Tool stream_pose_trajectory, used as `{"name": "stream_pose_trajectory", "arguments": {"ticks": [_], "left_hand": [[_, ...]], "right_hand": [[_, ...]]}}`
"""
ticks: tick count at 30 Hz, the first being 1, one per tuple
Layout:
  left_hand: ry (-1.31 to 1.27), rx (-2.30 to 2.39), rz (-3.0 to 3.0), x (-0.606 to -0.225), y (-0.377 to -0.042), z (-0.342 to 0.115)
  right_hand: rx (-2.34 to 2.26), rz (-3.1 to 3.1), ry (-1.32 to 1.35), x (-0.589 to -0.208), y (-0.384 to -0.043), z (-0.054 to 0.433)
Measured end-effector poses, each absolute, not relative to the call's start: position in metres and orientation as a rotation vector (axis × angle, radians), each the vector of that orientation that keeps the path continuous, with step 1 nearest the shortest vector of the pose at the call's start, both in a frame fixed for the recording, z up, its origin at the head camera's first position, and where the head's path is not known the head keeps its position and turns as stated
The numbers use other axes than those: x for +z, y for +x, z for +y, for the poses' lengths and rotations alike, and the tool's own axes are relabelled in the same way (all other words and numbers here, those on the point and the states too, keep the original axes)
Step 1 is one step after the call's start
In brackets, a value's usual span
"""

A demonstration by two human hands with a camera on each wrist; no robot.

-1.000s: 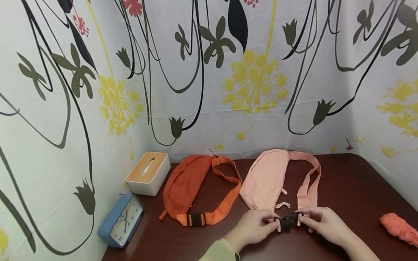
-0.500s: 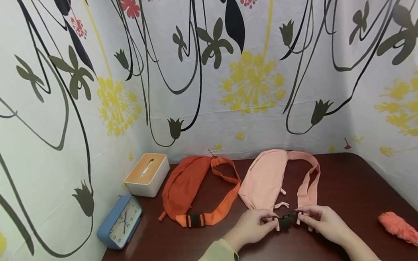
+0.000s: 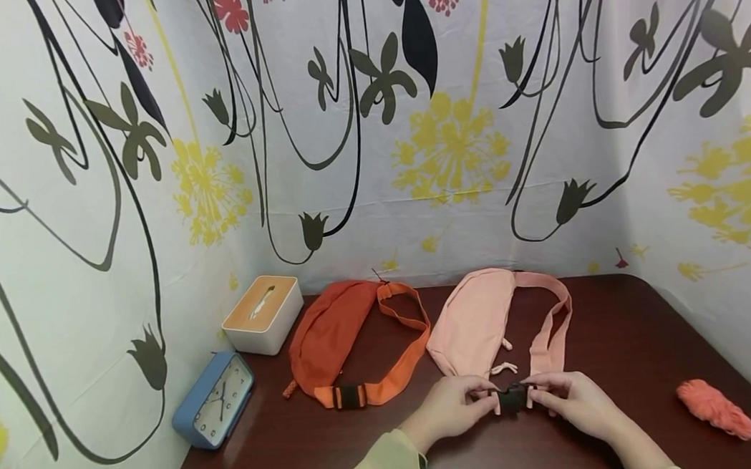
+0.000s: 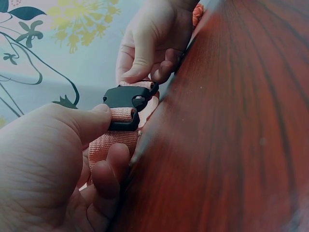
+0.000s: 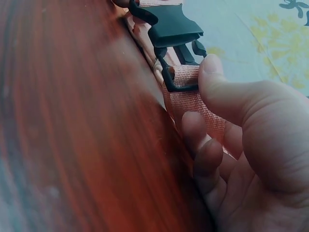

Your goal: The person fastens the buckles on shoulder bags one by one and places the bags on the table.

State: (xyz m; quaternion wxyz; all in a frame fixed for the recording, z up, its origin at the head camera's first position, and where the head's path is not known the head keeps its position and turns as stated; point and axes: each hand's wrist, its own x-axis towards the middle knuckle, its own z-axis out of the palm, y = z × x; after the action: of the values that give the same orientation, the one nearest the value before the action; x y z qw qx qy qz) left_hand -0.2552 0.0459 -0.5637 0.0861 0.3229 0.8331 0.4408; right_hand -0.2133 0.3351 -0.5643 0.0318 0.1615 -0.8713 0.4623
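A pink waist bag (image 3: pixel 471 322) lies on the table, its strap (image 3: pixel 549 281) curving round to the right. Its black side-release buckle (image 3: pixel 512 398) is held between both hands. My left hand (image 3: pixel 453 407) pinches the socket half (image 4: pixel 123 97) at its strap end, thumb on top. With thumb and fingers, my right hand (image 3: pixel 574 400) grips the prong half (image 5: pixel 183 89) and the webbing (image 5: pixel 193 104) threaded through it. In the right wrist view the prongs sit partly inside the socket, with their sides still showing outside it.
An orange waist bag (image 3: pixel 333 334) with its buckle fastened lies to the left. Beyond it are a tissue box (image 3: pixel 261 327) and a blue alarm clock (image 3: pixel 214 401). A coral yarn bundle (image 3: pixel 715 409) lies at the right. Patterned curtains (image 3: pixel 360 192) enclose the dark table (image 3: pixel 337 452).
My right hand has moved slightly left, bringing the prong half closer into line with the socket. The gap between the two buckle halves has narrowed. The head view has shifted slightly.
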Motion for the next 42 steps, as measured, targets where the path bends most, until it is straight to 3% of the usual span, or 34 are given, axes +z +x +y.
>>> {"name": "stream_pose_trajectory", "arguments": {"ticks": [27, 42], "left_hand": [[0.982, 1.306, 2.504, -0.565, -0.256, 0.048], [0.897, 1.415, 2.473, -0.568, -0.258, 0.048]], "right_hand": [[1.395, -2.657, 0.599, -0.566, -0.216, 0.32], [1.53, -2.687, 0.39, -0.559, -0.216, 0.331]]}}
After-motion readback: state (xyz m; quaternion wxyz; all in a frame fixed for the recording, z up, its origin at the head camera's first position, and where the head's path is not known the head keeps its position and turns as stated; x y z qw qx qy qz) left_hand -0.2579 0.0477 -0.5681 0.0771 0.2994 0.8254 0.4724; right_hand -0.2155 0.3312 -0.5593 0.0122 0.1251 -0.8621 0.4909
